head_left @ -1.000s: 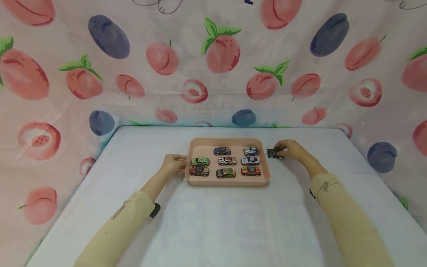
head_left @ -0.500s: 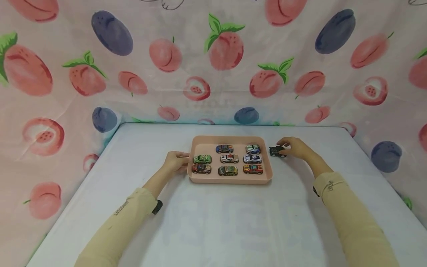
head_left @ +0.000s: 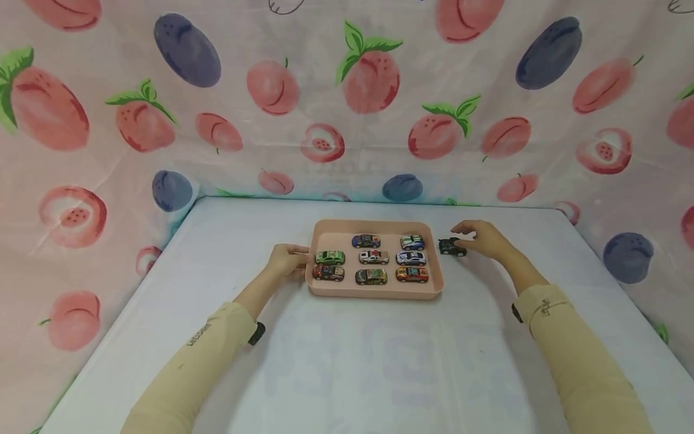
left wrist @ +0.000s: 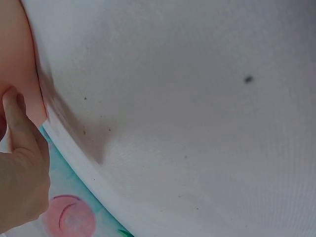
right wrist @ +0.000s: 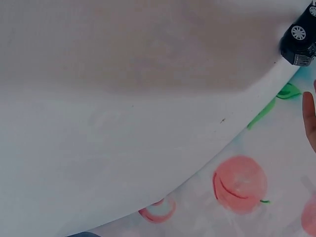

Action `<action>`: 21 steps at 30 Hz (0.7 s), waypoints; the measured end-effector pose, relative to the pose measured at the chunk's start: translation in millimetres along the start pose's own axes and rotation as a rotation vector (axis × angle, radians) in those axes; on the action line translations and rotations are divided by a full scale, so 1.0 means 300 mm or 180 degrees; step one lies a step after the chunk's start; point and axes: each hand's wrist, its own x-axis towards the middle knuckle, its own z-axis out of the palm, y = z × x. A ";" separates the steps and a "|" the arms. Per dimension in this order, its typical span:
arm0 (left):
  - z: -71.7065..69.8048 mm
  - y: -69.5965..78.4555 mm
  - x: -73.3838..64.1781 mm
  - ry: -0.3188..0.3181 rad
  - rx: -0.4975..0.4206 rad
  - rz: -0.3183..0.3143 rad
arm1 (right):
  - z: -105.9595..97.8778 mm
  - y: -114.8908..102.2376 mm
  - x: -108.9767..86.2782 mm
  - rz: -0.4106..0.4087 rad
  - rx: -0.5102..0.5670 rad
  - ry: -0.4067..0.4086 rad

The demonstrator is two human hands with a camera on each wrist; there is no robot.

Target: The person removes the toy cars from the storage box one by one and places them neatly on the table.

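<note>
A peach-coloured tray [head_left: 374, 293] stands on the white table with several toy cars in it, among them a green one [head_left: 329, 258] and a red-and-yellow one [head_left: 412, 275]. My left hand [head_left: 285, 261] grips the tray's left rim; in the left wrist view its fingers [left wrist: 22, 126] are bent against the tray wall [left wrist: 17, 54]. Just outside the tray's right side, a black toy car [head_left: 452, 247] sits on the table. My right hand [head_left: 485, 240] is right beside it, thumb and fingers spread apart. In the right wrist view a fingertip [right wrist: 308, 111] shows apart from the black car [right wrist: 298, 37].
The white table [head_left: 358, 361] ends at the back against a fruit-printed cloth [head_left: 320, 96], which also hangs at both sides. Inside the tray, other cars such as a blue one [head_left: 365, 241] and a white one [head_left: 411, 258] stand in loose columns.
My right hand has let go of the black car, its fingers opening and drawing back slightly to the right. The left hand stays at the tray. The head view has shifted slightly.
</note>
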 end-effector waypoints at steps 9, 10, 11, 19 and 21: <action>0.004 0.003 -0.008 0.0058 0.0050 -0.0064 | 0.004 -0.025 0.003 -0.0077 0.0113 0.0175; 0.004 0.004 -0.010 0.0057 0.0046 -0.0063 | 0.004 -0.031 0.004 -0.0104 0.0121 0.0213; 0.003 0.004 -0.011 0.0056 0.0042 -0.0069 | 0.003 -0.038 0.004 -0.0140 0.0122 0.0241; 0.005 0.001 -0.001 0.0052 0.0013 -0.0044 | -0.001 -0.103 0.002 -0.0318 0.0129 0.0502; 0.006 0.001 -0.002 0.0060 0.0006 -0.0044 | 0.000 -0.126 0.005 -0.0351 0.0131 0.0521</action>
